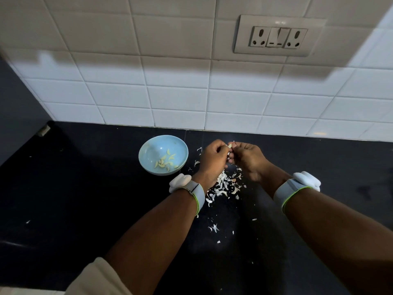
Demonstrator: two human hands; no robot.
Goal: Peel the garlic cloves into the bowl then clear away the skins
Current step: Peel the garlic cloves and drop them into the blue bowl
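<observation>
Peeling a garlic clove above the skin pile

Left hand (213, 159) and right hand (247, 159) meet with curled fingers, pinching a pale garlic clove (230, 146), seemingly half-skinned. Best to strip skin over the papery skins (225, 186) heaped near on the black counter (85, 199), then drop the clove left into the blue bowl (148, 145) with yellowish peeled cloves (165, 161).
</observation>
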